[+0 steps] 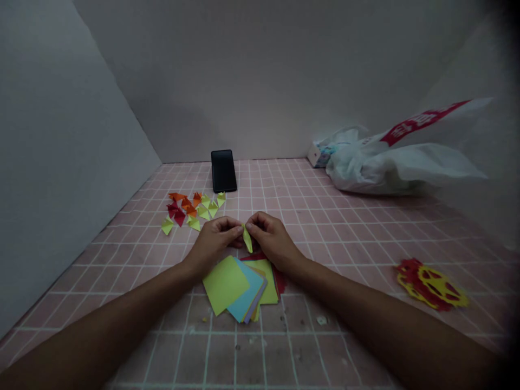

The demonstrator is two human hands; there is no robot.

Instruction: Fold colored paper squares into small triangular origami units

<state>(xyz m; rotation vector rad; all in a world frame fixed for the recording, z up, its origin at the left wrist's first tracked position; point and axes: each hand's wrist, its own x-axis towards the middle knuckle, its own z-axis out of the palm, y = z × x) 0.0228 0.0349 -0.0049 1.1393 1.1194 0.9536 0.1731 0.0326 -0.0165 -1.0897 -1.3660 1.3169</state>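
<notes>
A small folded yellow paper (247, 240) is held upright between my two hands, narrow and pointed at its lower end. My left hand (219, 235) pinches it from the left with thumb and fingers. From the other side my right hand (270, 236) grips its upper edge the same way. Just below the hands lies a fanned stack of square paper sheets (226, 284) in yellow, blue, purple and orange, with red sheets (280, 280) partly under it. Beyond my left hand, several folded paper pieces (190, 208) in red, orange and yellow are spread on the tabletop.
A black phone (223, 171) lies near the back wall. At the back right sit a white plastic bag (377, 165) and a tissue box (319, 154). Red and yellow cut-out shapes (433, 284) lie at the right on the pink grid-patterned surface (333, 341). Pale walls stand left and behind.
</notes>
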